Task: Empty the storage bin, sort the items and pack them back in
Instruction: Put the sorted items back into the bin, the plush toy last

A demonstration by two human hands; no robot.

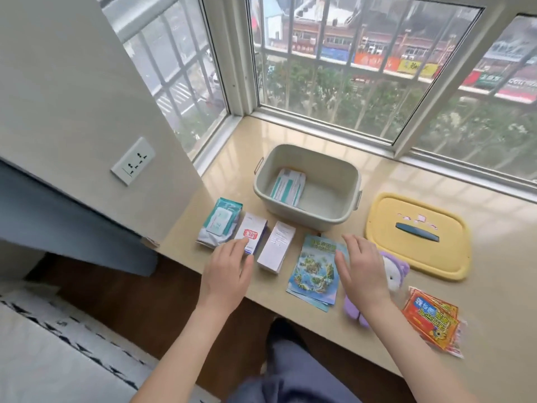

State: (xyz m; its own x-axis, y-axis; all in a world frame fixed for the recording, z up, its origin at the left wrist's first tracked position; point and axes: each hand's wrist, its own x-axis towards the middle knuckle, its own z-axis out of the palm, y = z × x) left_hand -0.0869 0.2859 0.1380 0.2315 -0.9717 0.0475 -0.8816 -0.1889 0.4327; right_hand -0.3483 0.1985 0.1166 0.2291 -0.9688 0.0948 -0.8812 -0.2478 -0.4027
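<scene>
**Packing back in: flat and boxy items first, soft ones last**

On the beige stone sill (290, 135), the sorted items are laid in a row along the front edge. At the left end lies a teal-and-white soft pack of wet wipes (219, 225), touched on its right by a white cardboard box with a red stamp (252, 232). The left hand (229, 264) is spread over the near end of this box, fingers relaxed and nothing gripped; contact cannot be confirmed. A second plain white cardboard box (276, 247) lies just beside it.

Behind the row, near the middle of the sill, stands the grey-green plastic storage bin (305, 218), in which only a white-and-teal flat packet (288, 186) is leaned at the left wall.

Next, a fanned stack of blue illustrated leaflets (315, 271) reaches the front edge. The right hand (363, 269) is held flat and empty over their right margin and a purple-and-white plush toy (395, 271). Further right lie the yellow plastic lid (418, 254) and red-and-yellow foil sachets (433, 324).

The boxes are probably best gripped by their long sides and stood against the packet. The leaflets should be squared first, and the toy kept for last.
</scene>
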